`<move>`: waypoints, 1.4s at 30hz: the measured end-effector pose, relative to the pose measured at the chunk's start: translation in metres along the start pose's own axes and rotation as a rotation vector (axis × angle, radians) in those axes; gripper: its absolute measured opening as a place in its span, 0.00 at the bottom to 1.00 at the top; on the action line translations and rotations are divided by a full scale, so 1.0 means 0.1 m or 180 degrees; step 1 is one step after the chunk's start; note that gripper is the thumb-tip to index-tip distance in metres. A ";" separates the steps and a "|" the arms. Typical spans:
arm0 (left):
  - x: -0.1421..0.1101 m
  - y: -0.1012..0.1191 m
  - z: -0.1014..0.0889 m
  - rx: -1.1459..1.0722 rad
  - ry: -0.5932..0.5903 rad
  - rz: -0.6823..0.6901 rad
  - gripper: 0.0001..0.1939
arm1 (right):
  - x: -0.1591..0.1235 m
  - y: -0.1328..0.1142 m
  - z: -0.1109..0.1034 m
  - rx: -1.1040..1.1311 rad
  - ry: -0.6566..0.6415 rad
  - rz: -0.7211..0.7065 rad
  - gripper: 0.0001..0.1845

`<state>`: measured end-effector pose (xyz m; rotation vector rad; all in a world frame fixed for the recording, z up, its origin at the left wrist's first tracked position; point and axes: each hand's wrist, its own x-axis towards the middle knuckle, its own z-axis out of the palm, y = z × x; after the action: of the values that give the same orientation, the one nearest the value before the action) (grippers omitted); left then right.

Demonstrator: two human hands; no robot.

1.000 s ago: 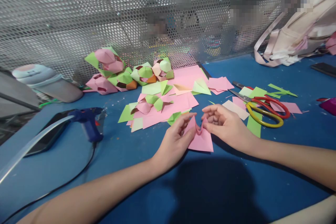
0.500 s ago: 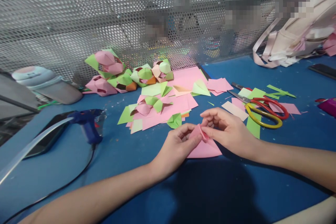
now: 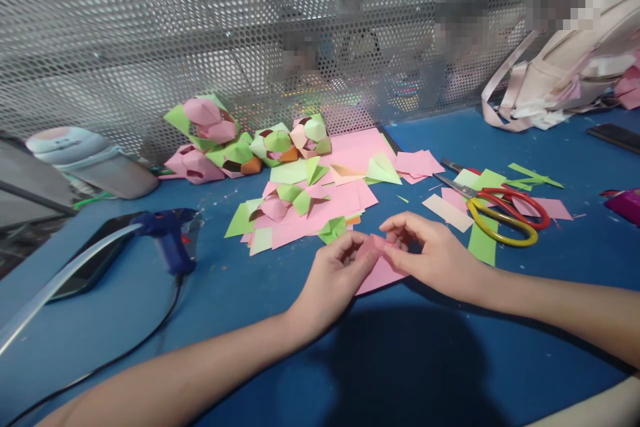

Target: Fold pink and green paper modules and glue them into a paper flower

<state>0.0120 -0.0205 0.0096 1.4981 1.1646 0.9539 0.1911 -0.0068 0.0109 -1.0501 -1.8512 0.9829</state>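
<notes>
A folded pink paper piece [image 3: 380, 272] rests on the blue table [image 3: 280, 347] between both hands. My left hand [image 3: 334, 280] pinches its left upper part with thumb and fingers. My right hand [image 3: 434, 255] pinches its top from the right, fingers curled. The two hands' fingertips nearly touch above the paper. Most of the folded part is hidden under the fingers.
A heap of pink and green paper sheets [image 3: 310, 203] lies just behind the hands, with folded paper balls [image 3: 235, 140] farther back. Red and yellow scissors [image 3: 500, 210] lie to the right. A blue glue gun [image 3: 167, 237] with its cord sits left. A perforated metal screen [image 3: 200, 33] closes the back.
The hands have come together, folding the pink paper's two raised flaps inward. The piece now lies flatter and smaller under the fingers.
</notes>
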 end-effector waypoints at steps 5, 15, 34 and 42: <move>0.00 0.03 0.00 0.0286 0.0032 0.0131 0.08 | 0.02 -0.02 -0.03 -0.0242 -0.0137 -0.0070 0.06; -0.01 0.00 -0.01 0.0207 0.0084 0.0249 0.08 | 0.00 -0.01 -0.03 -0.0499 -0.0041 -0.0537 0.06; 0.02 -0.01 -0.02 0.0036 0.0091 0.0291 0.06 | 0.04 0.03 -0.06 -0.0470 -0.0131 -0.0326 0.04; 0.03 0.01 0.00 0.0416 -0.0025 0.0114 0.10 | 0.04 0.07 -0.03 -0.0474 -0.0067 -0.0441 0.04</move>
<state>0.0126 -0.0176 0.0112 1.6299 1.2177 0.9096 0.1940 0.0003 0.0071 -0.9858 -2.0104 0.7879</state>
